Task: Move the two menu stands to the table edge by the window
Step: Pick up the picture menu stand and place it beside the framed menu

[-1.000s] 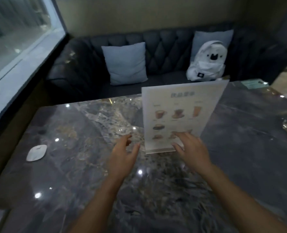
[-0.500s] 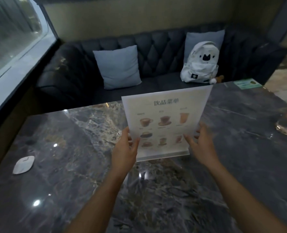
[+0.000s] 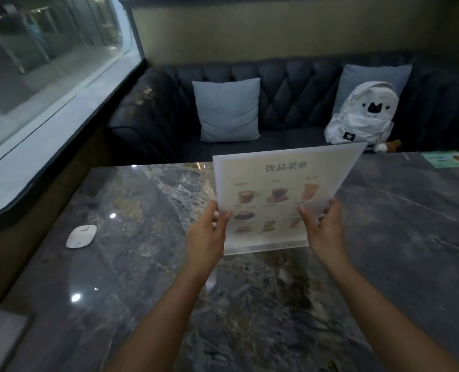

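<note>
A clear acrylic menu stand [image 3: 276,189] with a pale drinks sheet hangs a little above the dark marble table [image 3: 142,264], tilted. My left hand [image 3: 205,237] grips its lower left edge and my right hand [image 3: 323,232] grips its lower right edge. The window [image 3: 35,63] runs along the left side of the table. A green card [image 3: 447,159] lies at the table's far right corner; I cannot tell whether it is the second menu stand.
A small white oval device [image 3: 81,236] lies near the window-side edge of the table. Behind the table stands a dark tufted sofa [image 3: 290,84] with two grey cushions [image 3: 228,108] and a white backpack [image 3: 362,114].
Both hands closed on the menu stand's lower edges and lifted it off the table. The view swung left, bringing more of the window in.
</note>
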### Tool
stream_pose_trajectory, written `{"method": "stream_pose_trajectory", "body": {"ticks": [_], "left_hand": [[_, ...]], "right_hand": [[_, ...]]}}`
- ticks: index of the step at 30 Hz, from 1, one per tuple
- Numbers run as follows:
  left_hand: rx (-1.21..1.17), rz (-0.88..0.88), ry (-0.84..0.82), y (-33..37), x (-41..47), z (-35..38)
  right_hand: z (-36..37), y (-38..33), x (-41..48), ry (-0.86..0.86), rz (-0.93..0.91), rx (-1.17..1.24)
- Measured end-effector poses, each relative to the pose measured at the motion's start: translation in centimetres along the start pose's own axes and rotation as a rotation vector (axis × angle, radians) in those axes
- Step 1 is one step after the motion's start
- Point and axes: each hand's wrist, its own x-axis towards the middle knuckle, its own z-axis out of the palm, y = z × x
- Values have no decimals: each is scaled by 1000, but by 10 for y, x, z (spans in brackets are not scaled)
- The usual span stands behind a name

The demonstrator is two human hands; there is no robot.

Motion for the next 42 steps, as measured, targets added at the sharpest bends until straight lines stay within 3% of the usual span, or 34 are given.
{"method": "stream_pose_trajectory", "body": {"ticks": [15, 29, 36, 42], "left_hand": [[85, -198, 303, -77, -11, -174], [175, -415, 503, -159, -30, -308], [147, -528, 525, -181, -32, -327], [311, -597, 430, -179, -24, -339]], "right_hand": [[181, -99, -37, -267, -141, 8], [361, -174, -82, -658, -197, 110], [425, -178, -87, -715, -171, 269], [450, -176, -88, -741, -138, 295]]}}
